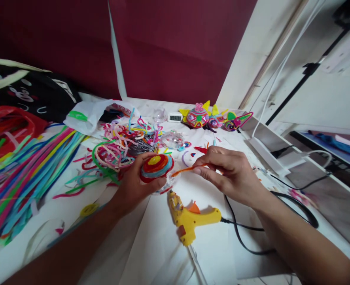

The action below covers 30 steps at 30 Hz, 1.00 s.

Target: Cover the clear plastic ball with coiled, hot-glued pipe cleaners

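My left hand is wrapped round a clear plastic ball, part of which is covered in rings of red, orange, blue and yellow pipe cleaner. Between the thumb and fingers of my right hand is pinched an orange pipe cleaner. Its far end lies at the ball's right side; whether it is stuck there I cannot tell. Just below the ball, a yellow hot glue gun rests on white paper, with a clear glue stick coming out of its back.
Bundled pipe cleaners spread over the left side, with a tangled heap behind my left hand. Decorated balls and a small digital clock stand at the back. A black cable loops at right, near a power strip.
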{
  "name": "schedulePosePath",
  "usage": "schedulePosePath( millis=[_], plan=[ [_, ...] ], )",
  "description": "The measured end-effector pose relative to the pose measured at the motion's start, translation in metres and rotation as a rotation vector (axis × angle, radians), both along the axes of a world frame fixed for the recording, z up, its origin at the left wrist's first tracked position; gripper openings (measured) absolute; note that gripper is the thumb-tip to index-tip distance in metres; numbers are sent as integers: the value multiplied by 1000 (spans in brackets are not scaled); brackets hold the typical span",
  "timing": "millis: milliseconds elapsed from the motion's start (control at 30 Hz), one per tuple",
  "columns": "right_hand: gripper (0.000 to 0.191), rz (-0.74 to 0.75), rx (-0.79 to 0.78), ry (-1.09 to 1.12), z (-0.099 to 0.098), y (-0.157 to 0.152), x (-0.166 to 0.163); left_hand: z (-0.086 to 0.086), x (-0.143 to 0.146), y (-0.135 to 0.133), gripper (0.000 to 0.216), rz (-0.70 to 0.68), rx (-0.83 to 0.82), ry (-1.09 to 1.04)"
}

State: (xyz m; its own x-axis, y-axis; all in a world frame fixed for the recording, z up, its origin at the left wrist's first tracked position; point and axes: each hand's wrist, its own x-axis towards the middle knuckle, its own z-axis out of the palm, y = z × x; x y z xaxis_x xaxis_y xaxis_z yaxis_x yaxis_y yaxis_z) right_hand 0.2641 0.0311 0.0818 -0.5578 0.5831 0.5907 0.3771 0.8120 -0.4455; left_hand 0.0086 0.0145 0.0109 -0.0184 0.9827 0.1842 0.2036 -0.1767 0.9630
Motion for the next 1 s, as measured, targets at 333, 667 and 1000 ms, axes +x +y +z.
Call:
schedulePosePath(
  millis=[333, 667, 1000],
  plan=[
    [8, -10, 45, -23, -7, 0, -3, -2, 0, -3, 65, -32, 16, 67],
    [13, -10, 150, -61, -9, -2, -5, -1, 1, -4, 70, -55, -4, 97],
    [16, -23, 203, -79, -11, -6, -9, 0, 2, -4, 71, -56, -2, 109]
  ],
)
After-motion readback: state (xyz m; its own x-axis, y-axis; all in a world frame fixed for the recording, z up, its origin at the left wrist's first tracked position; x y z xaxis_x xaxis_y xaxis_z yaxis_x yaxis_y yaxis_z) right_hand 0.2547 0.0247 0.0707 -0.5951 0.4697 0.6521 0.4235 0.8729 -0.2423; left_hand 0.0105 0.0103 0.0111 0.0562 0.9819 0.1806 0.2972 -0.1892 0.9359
